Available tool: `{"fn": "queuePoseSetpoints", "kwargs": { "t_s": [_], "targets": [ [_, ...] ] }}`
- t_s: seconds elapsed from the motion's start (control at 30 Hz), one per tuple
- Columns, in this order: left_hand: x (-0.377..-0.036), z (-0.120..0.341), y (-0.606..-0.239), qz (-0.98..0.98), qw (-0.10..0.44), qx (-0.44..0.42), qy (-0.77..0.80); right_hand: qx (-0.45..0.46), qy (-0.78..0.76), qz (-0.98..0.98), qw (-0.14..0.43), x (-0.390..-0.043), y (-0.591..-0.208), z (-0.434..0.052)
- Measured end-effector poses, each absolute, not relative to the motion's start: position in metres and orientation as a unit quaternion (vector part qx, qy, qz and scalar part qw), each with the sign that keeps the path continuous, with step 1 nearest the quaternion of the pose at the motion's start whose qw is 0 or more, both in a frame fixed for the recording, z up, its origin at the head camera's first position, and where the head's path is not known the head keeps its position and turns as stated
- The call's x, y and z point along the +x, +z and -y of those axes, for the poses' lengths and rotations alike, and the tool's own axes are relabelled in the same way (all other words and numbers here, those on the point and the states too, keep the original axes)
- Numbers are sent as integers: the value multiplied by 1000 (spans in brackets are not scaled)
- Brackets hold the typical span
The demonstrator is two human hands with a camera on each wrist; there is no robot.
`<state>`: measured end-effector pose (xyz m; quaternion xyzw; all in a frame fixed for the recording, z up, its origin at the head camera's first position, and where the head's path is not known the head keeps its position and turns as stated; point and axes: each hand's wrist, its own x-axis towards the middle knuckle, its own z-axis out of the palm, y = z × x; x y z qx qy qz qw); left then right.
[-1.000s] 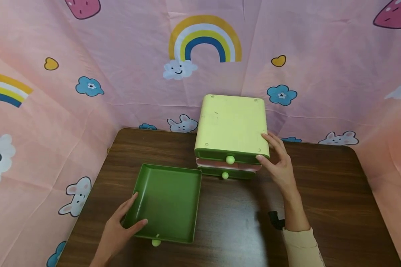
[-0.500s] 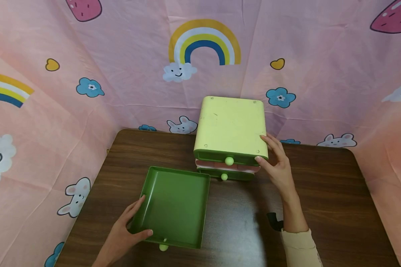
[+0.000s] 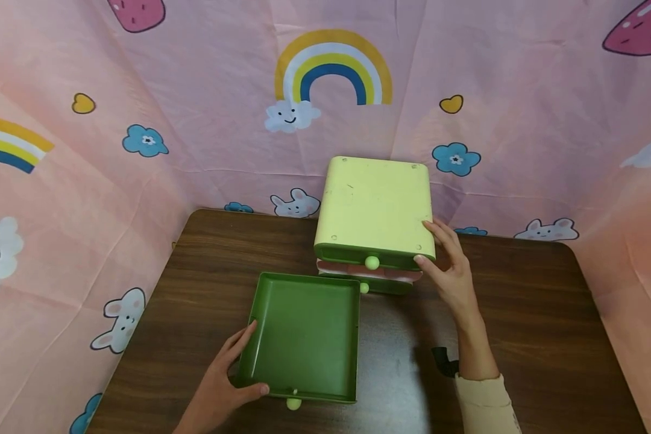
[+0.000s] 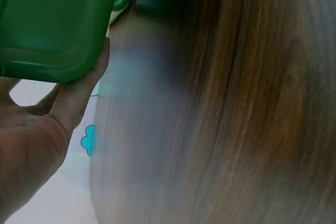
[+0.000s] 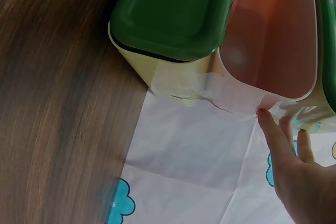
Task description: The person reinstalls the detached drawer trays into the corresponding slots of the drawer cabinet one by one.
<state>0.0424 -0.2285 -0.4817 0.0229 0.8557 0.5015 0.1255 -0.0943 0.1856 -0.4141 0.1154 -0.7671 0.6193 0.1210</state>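
My left hand (image 3: pixel 222 377) holds a green drawer (image 3: pixel 309 337) by its left side, thumb over the front-left corner and fingers along the left wall. The drawer has nothing in it and a pale green knob on its front. In the head view its back-right corner overlaps the lower front of a small drawer cabinet (image 3: pixel 374 202). A green drawer front with a round knob (image 3: pixel 372 263) fills the upper tier. The middle, pink tier (image 5: pixel 273 35) is an open slot. Another green drawer front (image 5: pixel 173 14) fills the bottom tier. My right hand (image 3: pixel 456 274) rests against the cabinet's right side, thumb at the front corner.
A black bent piece (image 3: pixel 445 363) lies on the brown wooden table (image 3: pixel 542 337) beside my right forearm, partly hidden by it. A pink printed cloth (image 3: pixel 206 90) hangs behind and at both sides. The cabinet stands at the table's back edge.
My left hand has carried the green drawer to the right, toward the cabinet, so its back-right corner overlaps the cabinet's lower front. My right hand stays at the cabinet's side.
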Motion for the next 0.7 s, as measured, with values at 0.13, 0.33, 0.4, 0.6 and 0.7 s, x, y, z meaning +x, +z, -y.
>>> {"fn": "queuePoseSetpoints", "kwargs": {
  "t_s": [0.13, 0.33, 0.4, 0.6, 0.7],
  "targets": [
    [44, 224, -483, -857, 123, 20, 500, 117, 617, 768, 123, -94, -413, -185],
    [44, 219, -484, -855, 113, 31, 505, 116, 615, 769, 125, -94, -412, -184],
    [44, 216, -484, -854, 114, 30, 507, 116, 615, 770, 126, -93, -412, -184],
    [46, 201, -483, -855, 110, 23, 507, 116, 613, 771, 125, -93, -411, -184],
    [46, 193, -484, -857, 96, 28, 505, 116, 612, 773, 123, -93, -411, -185]
  ]
}}
